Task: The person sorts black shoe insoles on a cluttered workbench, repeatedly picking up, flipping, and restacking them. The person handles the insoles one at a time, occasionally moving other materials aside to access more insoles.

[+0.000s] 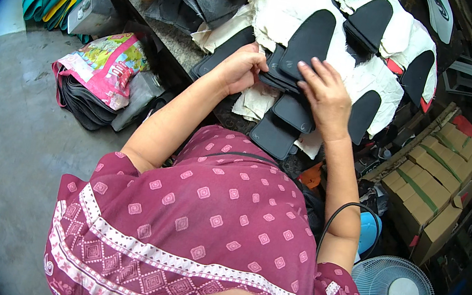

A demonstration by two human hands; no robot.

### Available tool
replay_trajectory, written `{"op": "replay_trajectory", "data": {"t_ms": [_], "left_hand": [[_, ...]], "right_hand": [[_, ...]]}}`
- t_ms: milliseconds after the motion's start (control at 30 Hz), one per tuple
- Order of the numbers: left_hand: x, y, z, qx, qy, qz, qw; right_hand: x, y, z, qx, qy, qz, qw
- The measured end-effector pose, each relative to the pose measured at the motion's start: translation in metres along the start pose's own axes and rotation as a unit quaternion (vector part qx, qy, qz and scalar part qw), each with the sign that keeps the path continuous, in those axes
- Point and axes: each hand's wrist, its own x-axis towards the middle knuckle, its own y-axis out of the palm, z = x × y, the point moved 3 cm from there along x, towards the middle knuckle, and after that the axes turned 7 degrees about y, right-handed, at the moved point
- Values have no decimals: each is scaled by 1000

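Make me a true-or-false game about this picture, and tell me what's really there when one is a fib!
1. The left hand and the right hand both touch a stack of black pieces. True.
2. The fan is on the person's left. False: the fan is at the lower right.
3. A pink patterned bag is on the left side. True.
4. The cardboard boxes are bright blue. False: the cardboard boxes are brown.
5. The person's top is plain green. False: the top is maroon with pale patterns.
6. White cloth lies among the black pieces. True.
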Motion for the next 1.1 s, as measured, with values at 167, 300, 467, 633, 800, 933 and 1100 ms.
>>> {"op": "replay_trajectory", "data": {"t_ms": [167,300,467,633,800,933,1100], "left_hand": [[-7,6,-5,13,-5,-16,1000],[2,-3,-3,6,-3,10,1000],[5,-7,3,8,3,14,1000],[4,-4,2,7,-1,1,1000],[8,-7,4,3,-12,23,1000],[13,-14,11,2,-21,21,1000],[15,-21,14,-37,-16,13,999]], "right_hand": [[-9,14,-5,54,15,13,998],[-11,13,-10,119,-16,-7,993],[-6,19,-11,147,-6,9,989],[1,19,-19,164,38,65,984],[5,16,-27,209,71,92,971],[2,14,-41,344,201,59,915],[-2,18,-35,329,121,52,935]]}}
